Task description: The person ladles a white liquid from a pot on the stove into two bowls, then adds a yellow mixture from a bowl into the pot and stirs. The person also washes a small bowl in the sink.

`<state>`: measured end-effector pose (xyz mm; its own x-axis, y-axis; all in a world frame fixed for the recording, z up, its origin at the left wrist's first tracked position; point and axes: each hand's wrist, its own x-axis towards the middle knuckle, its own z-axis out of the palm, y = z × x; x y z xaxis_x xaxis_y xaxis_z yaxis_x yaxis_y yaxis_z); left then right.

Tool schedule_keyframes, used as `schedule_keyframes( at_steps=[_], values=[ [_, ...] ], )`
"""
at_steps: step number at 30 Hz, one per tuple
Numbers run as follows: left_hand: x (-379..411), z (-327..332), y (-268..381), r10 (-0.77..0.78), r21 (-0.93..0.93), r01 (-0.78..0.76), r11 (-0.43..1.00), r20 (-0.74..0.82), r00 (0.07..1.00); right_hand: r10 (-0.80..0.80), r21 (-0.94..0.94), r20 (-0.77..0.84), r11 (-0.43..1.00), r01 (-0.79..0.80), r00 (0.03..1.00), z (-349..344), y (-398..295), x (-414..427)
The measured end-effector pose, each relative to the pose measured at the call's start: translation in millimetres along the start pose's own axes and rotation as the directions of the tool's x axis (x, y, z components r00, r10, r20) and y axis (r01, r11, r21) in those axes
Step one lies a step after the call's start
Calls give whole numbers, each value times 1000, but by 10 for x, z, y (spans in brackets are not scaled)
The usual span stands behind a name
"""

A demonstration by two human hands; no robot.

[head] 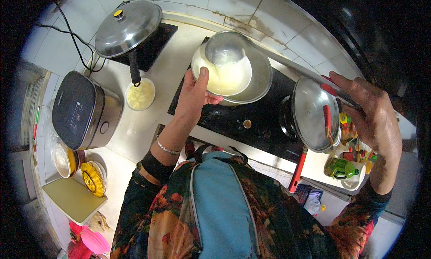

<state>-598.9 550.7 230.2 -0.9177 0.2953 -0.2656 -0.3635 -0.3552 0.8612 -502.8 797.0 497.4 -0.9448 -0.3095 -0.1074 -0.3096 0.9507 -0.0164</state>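
Note:
My left hand (pixel 195 97) holds a white bowl (pixel 232 82) by its rim and underside, the thumb on the rim. Pale yellowish liquid lies in the bowl. My right hand (pixel 370 114) grips the red-and-metal handle of a ladle (pixel 226 48). The ladle's round metal head is tilted over the bowl, and liquid runs from it into the bowl. Behind and partly under the bowl stands a metal pot (pixel 262 80) on the black cooktop (pixel 222 121). The bowl hides much of the pot's inside.
A lidded pan (pixel 129 28) rests on a hot plate at the back left, beside a bowl of pale pieces (pixel 140 94) and a rice cooker (pixel 87 114). At the right stands a red-handled pan with a glass lid (pixel 311 114), near bottles (pixel 340 168). A cutting board (pixel 74 200) lies lower left.

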Motion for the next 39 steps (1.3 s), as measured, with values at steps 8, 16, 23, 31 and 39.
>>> schedule_keyframes(
  at_steps=[8,16,23,31,39],
  values=[
    [47,-284,61,65,-70,-70,995,-68,996,164,311,-67,941,-136,984,205,383,-81],
    [-203,-642,192,212,15,-213,977,-175,961,270,287,621,795,-534,736,633,702,706],
    [-428,-843,169,222,2,-228,974,-235,946,257,98,660,902,-420,706,919,583,1260],
    [-502,-961,154,217,2,-221,975,-200,955,194,302,587,848,-435,786,1162,321,1364],
    [-521,-901,192,224,15,-227,974,-228,947,82,519,608,712,-473,790,1030,542,1121]
  ],
)
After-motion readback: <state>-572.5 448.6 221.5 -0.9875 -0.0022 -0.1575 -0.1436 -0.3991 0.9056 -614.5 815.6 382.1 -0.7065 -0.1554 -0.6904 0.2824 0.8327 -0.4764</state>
